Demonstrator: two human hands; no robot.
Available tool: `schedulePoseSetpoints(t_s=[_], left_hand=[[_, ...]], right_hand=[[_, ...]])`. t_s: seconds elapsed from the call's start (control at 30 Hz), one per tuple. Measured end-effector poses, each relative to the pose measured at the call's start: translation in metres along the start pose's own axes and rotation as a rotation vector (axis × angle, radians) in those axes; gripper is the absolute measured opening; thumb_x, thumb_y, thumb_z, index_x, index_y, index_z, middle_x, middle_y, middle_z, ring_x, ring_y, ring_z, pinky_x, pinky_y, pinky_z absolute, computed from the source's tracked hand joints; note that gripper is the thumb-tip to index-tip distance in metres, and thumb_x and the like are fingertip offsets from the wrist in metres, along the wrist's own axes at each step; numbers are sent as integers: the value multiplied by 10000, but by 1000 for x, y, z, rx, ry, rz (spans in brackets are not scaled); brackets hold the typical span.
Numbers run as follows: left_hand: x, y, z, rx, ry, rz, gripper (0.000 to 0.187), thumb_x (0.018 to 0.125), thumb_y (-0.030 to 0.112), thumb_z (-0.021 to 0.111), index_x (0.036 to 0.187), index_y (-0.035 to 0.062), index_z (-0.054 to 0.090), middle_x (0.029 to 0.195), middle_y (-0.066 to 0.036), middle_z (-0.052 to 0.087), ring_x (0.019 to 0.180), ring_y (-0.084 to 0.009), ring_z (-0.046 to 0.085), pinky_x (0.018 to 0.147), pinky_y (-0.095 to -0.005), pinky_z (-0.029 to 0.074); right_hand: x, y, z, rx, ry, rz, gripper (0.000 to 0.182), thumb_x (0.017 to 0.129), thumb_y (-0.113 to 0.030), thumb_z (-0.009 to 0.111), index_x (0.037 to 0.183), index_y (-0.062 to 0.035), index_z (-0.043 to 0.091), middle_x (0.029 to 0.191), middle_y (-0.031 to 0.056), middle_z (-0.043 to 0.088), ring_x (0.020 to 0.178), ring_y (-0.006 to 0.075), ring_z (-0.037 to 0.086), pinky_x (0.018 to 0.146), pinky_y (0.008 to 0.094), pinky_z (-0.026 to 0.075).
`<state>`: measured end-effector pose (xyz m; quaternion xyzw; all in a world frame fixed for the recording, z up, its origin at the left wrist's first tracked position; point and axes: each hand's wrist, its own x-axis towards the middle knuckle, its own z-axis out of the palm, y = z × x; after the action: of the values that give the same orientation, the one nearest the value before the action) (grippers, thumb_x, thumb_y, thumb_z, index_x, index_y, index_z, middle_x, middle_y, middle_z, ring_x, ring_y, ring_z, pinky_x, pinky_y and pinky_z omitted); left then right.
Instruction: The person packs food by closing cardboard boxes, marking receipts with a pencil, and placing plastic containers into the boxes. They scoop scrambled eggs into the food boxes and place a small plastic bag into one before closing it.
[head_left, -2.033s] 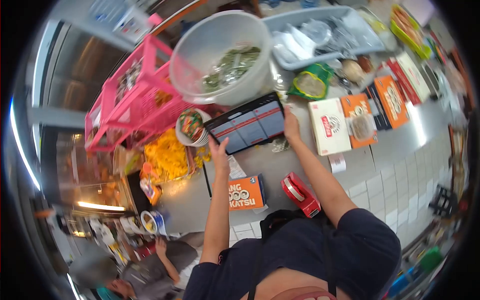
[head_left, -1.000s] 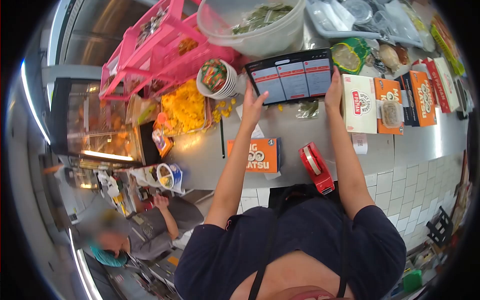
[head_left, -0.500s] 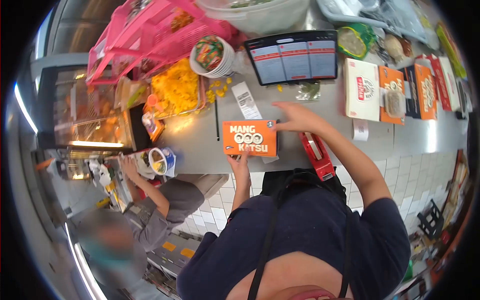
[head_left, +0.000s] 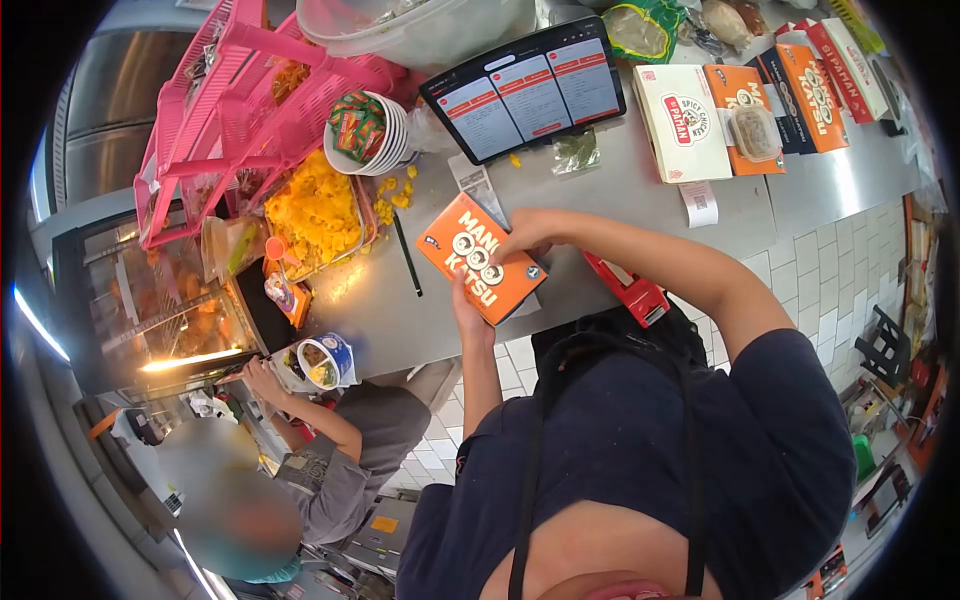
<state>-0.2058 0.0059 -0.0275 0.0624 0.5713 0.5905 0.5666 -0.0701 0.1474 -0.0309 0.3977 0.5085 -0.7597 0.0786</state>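
An orange takeaway box (head_left: 478,262) with "Mang Katsu" lettering is tilted on the steel counter in front of me. My left hand (head_left: 472,318) grips its lower edge, thumb on the printed face and the other fingers hidden underneath. Bent fingers of my right hand (head_left: 532,230) press on the upper right edge of the box; their tips are partly hidden. Behind the box lies a printed receipt (head_left: 476,185). A red stapler (head_left: 632,290) sits near the counter's front edge, below my right forearm.
A tablet (head_left: 525,90) stands behind the receipt. Closed boxes (head_left: 690,135) line the right side. At left are stacked cups (head_left: 375,140), a tray of yellow food (head_left: 310,215), pink baskets (head_left: 225,130) and a black stick (head_left: 407,255). A co-worker (head_left: 350,460) works at lower left.
The box has turned clockwise, and its front now tilts. My right hand has come from beside the box onto its edge. The whole view has shifted and rotated.
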Motion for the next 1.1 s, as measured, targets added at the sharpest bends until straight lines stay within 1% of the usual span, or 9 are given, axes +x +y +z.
schedulePoseSetpoints(t_s=[0.1, 0.27, 0.43, 0.6, 0.73, 0.83, 0.9, 0.97, 1.1], left_hand=[[3, 5, 13, 8, -30, -76, 498, 931, 350, 440, 1300, 22, 368, 1239, -125, 515, 1084, -228, 557, 888, -355, 478], [9, 12, 11, 50, -145, -190, 501, 955, 356, 367, 1344, 46, 308, 1292, -124, 467, 1150, -235, 506, 944, -394, 436], [0, 7, 24, 201, -94, -102, 542, 913, 344, 461, 1317, 6, 333, 1249, -134, 502, 1106, -229, 539, 891, -364, 471], [-4, 1, 32, -104, -133, -81, 572, 878, 314, 470, 1338, 16, 306, 1272, -145, 477, 1127, -252, 517, 929, -394, 441], [-11, 3, 40, -265, -199, -15, 651, 854, 412, 425, 1387, 79, 257, 1355, -119, 393, 1224, -287, 422, 984, -485, 366], [-7, 10, 47, -189, -243, 64, 705, 842, 464, 415, 1401, 73, 236, 1393, -129, 345, 1263, -308, 371, 1018, -485, 330], [2, 21, 62, -78, -405, 134, 740, 830, 470, 427, 1396, 34, 235, 1392, -175, 345, 1249, -330, 392, 1039, -472, 315], [30, 23, 62, -218, -667, -46, 735, 797, 401, 524, 1370, 10, 282, 1364, -167, 396, 1232, -301, 426, 1035, -429, 335], [60, 18, 142, -24, -867, -82, 785, 734, 280, 644, 1378, 33, 270, 1350, -148, 404, 1235, -260, 417, 1030, -383, 337]], right_hand=[[-4, -5, -8, 37, 20, 112, 470, 650, -344, 779, 855, 47, 619, 741, 102, 630, 584, 169, 609, 494, 303, 483], [-16, -7, -2, 432, -161, 92, 457, 708, -249, 733, 1051, 5, 570, 975, 107, 662, 757, 159, 663, 651, 295, 543], [-15, -4, -11, 495, -216, 95, 420, 733, -262, 695, 1044, -6, 576, 994, 99, 660, 785, 156, 658, 690, 281, 530], [-18, -4, -10, 541, -233, 32, 417, 746, -282, 669, 1048, -9, 578, 1007, 99, 655, 803, 153, 653, 721, 271, 517], [-28, -10, -14, 427, -86, -58, 532, 706, -277, 707, 1105, 27, 531, 1011, 132, 638, 840, 183, 643, 727, 285, 510], [-69, -18, -22, 343, 46, -195, 690, 649, -255, 759, 1177, 66, 451, 1065, 163, 597, 955, 201, 603, 808, 283, 477], [-98, -10, -32, 345, 210, -441, 734, 650, -234, 762, 1223, 62, 412, 1104, 152, 570, 1025, 189, 565, 868, 278, 445], [-118, 12, -38, 477, 340, -541, 758, 650, -210, 761, 1256, 50, 388, 1111, 140, 558, 1060, 184, 538, 900, 293, 428], [-148, 37, -53, 756, 370, -519, 702, 702, -176, 710, 1270, 56, 369, 1146, 138, 550, 1000, 190, 584, 855, 316, 482]])
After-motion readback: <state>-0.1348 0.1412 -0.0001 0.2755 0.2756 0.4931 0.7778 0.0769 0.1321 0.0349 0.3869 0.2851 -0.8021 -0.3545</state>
